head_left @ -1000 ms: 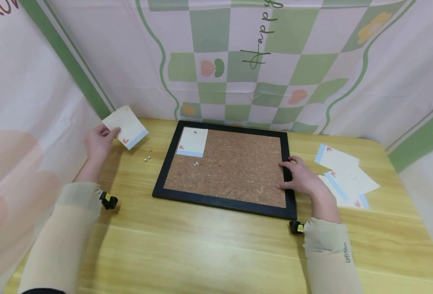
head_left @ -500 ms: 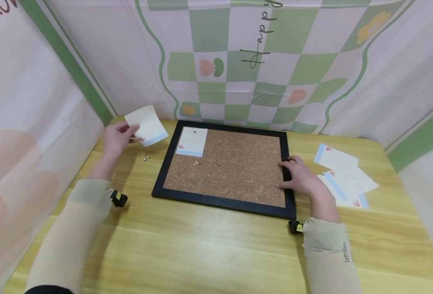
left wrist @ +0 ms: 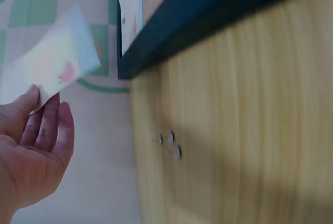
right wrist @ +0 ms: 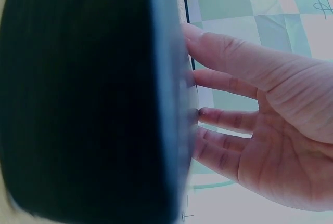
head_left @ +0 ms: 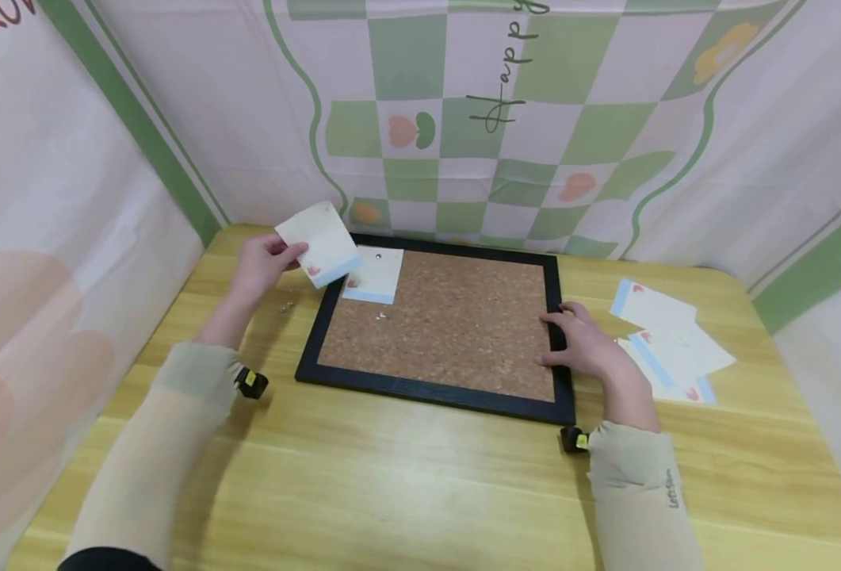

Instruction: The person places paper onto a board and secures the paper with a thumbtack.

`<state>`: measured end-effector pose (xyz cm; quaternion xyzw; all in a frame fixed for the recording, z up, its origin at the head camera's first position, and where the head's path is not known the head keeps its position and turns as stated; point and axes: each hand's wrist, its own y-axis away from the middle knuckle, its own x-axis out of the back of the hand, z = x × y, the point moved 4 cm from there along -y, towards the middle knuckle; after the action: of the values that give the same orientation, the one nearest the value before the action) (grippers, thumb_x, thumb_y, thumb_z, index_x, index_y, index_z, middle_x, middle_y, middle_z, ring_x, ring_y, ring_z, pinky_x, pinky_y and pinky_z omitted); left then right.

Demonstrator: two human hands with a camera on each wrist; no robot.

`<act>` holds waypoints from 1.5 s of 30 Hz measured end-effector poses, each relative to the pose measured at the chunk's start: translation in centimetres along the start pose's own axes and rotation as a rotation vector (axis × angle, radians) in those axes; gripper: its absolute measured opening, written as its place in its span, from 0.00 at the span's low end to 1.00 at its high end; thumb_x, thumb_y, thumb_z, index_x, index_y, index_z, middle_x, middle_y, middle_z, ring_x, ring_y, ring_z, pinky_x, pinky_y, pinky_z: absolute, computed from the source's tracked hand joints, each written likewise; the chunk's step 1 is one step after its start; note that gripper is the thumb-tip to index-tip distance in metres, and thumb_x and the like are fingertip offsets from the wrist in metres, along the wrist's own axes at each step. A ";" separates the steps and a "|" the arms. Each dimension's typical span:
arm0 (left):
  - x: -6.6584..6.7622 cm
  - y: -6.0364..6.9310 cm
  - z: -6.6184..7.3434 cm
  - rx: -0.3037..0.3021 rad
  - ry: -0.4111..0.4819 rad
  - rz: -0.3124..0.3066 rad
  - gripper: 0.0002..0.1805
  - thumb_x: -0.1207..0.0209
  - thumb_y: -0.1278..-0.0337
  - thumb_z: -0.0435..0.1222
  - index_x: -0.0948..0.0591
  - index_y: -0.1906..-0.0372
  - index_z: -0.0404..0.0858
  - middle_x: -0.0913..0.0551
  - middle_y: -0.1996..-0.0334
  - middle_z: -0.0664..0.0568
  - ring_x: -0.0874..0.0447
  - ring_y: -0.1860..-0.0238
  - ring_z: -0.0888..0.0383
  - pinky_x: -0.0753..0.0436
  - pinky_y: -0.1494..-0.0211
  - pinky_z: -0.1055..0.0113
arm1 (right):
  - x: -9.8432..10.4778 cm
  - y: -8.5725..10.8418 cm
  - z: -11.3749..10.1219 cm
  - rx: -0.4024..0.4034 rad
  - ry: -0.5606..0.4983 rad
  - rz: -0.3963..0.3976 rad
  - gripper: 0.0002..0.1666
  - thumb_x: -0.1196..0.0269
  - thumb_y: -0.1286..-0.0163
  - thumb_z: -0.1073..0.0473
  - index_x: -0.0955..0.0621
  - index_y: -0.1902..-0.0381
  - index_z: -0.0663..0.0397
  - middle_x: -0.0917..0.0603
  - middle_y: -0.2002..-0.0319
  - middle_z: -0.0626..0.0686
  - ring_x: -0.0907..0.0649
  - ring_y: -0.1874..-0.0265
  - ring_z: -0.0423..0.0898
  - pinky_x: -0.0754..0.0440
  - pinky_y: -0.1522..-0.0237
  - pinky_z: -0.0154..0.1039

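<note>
My left hand (head_left: 259,266) pinches a white note card (head_left: 319,242) by its edge, thumb in front. The card has a blue strip and a pink tulip print. It is raised over the upper left corner of a black-framed corkboard (head_left: 449,325) and partly covers a similar card (head_left: 380,277) fixed there with a silver thumbtack (head_left: 379,256). On the board's right side rests my right hand (head_left: 584,345), its thumb and fingertips spread on the frame and the cork's edge. In the right wrist view the frame (right wrist: 88,99) stands beside the fairly straight fingers (right wrist: 226,117).
Several loose thumbtacks (left wrist: 177,152) lie on the wooden table (head_left: 420,484) left of the board. Small shiny tacks (head_left: 381,316) are on the cork below the fixed card. More cards (head_left: 684,349) overlap at the right. A patterned cloth (head_left: 477,174) hangs behind.
My left hand has carried the card rightward, from beside the board to over its upper left corner. My right hand has stayed on the frame.
</note>
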<state>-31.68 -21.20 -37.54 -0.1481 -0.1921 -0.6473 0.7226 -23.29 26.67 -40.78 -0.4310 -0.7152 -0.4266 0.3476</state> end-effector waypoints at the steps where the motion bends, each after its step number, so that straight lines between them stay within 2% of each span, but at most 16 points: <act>1: -0.3 0.0 0.2 -0.002 0.001 -0.001 0.22 0.39 0.33 0.42 0.19 0.45 0.28 0.15 0.52 0.34 0.15 0.68 0.69 0.14 0.45 0.59 | 0.0 0.0 0.0 -0.001 0.001 0.000 0.48 0.30 0.35 0.49 0.37 0.26 0.65 0.52 0.26 0.78 0.38 0.32 0.76 0.31 0.38 0.71; 5: -1.7 -0.3 1.0 -0.020 -0.007 -0.007 0.21 0.37 0.34 0.43 0.18 0.46 0.30 0.13 0.51 0.35 0.14 0.69 0.68 0.13 0.47 0.57 | 0.0 -0.1 0.1 0.000 0.008 0.000 0.49 0.30 0.35 0.48 0.37 0.26 0.65 0.52 0.26 0.78 0.38 0.32 0.76 0.31 0.38 0.71; 8: -2.8 -0.4 1.4 -0.045 -0.067 -0.002 0.19 0.35 0.36 0.45 0.16 0.51 0.33 0.12 0.55 0.37 0.12 0.69 0.60 0.12 0.54 0.58 | 0.0 -0.1 0.1 0.003 0.013 0.002 0.49 0.30 0.36 0.48 0.37 0.26 0.65 0.51 0.27 0.78 0.38 0.32 0.76 0.31 0.38 0.71; 11: -4.0 -0.4 1.8 -0.068 -0.105 -0.024 0.19 0.35 0.37 0.47 0.17 0.57 0.34 0.10 0.58 0.39 0.11 0.69 0.54 0.13 0.60 0.59 | -0.1 -0.2 0.1 0.002 0.012 0.004 0.48 0.30 0.36 0.49 0.37 0.26 0.65 0.51 0.26 0.78 0.38 0.32 0.76 0.31 0.38 0.71; 13: -4.9 -0.3 2.1 -0.078 -0.096 -0.059 0.18 0.35 0.37 0.46 0.17 0.56 0.33 0.10 0.58 0.39 0.11 0.69 0.53 0.13 0.59 0.58 | 0.0 -0.2 0.0 0.001 0.012 0.004 0.48 0.30 0.36 0.49 0.37 0.26 0.65 0.51 0.26 0.78 0.38 0.32 0.76 0.31 0.37 0.71; 16: -6.2 -0.1 2.5 -0.084 -0.128 -0.106 0.18 0.36 0.35 0.46 0.17 0.55 0.34 0.10 0.58 0.41 0.11 0.68 0.53 0.14 0.59 0.61 | 0.0 -0.2 0.0 0.000 0.007 0.004 0.48 0.30 0.36 0.49 0.37 0.27 0.65 0.51 0.26 0.78 0.39 0.31 0.76 0.31 0.37 0.71; 20: -7.7 0.3 3.1 -0.078 -0.168 -0.167 0.16 0.38 0.34 0.45 0.18 0.54 0.36 0.11 0.58 0.41 0.10 0.62 0.48 0.14 0.59 0.61 | 0.0 -0.1 -0.1 0.001 0.002 0.001 0.48 0.30 0.36 0.48 0.36 0.27 0.66 0.51 0.26 0.78 0.39 0.31 0.76 0.31 0.38 0.71; 24: -8.9 0.4 3.5 -0.064 -0.174 -0.238 0.14 0.40 0.31 0.42 0.21 0.53 0.35 0.12 0.54 0.40 0.10 0.55 0.46 0.13 0.56 0.60 | 0.1 -0.1 -0.2 0.002 0.005 0.003 0.49 0.30 0.36 0.47 0.36 0.27 0.66 0.51 0.26 0.78 0.39 0.32 0.76 0.30 0.38 0.71; 30: -10.2 0.3 3.8 -0.077 -0.187 -0.275 0.13 0.39 0.32 0.40 0.22 0.53 0.34 0.14 0.51 0.40 0.11 0.52 0.46 0.19 0.59 0.65 | 0.1 0.0 -0.1 0.005 0.003 0.005 0.48 0.30 0.36 0.48 0.36 0.27 0.66 0.51 0.26 0.78 0.38 0.32 0.76 0.30 0.38 0.71; 36: -11.1 0.3 4.0 -0.036 -0.142 -0.300 0.19 0.37 0.34 0.42 0.24 0.46 0.36 0.14 0.47 0.41 0.11 0.53 0.47 0.14 0.48 0.57 | 0.0 0.1 -0.1 0.002 -0.004 0.003 0.48 0.30 0.35 0.48 0.36 0.27 0.66 0.51 0.26 0.78 0.39 0.31 0.76 0.31 0.37 0.71; 39: -11.5 0.1 4.0 -0.021 -0.128 -0.312 0.23 0.36 0.35 0.43 0.25 0.41 0.37 0.14 0.47 0.41 0.11 0.53 0.47 0.15 0.46 0.56 | 0.1 0.1 -0.1 0.004 -0.007 0.003 0.48 0.30 0.35 0.48 0.36 0.27 0.66 0.51 0.26 0.78 0.39 0.31 0.76 0.31 0.38 0.71; 45: -12.4 -0.3 4.2 -0.025 -0.206 -0.319 0.26 0.34 0.37 0.45 0.24 0.39 0.39 0.13 0.47 0.43 0.10 0.56 0.49 0.14 0.49 0.58 | 0.0 0.1 0.0 0.003 -0.009 0.006 0.48 0.31 0.35 0.49 0.37 0.27 0.66 0.52 0.26 0.77 0.40 0.31 0.76 0.31 0.37 0.71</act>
<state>-33.38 -8.44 -39.65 -0.1904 -0.2778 -0.7375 0.5854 -23.24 26.68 -40.71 -0.4346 -0.7160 -0.4225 0.3464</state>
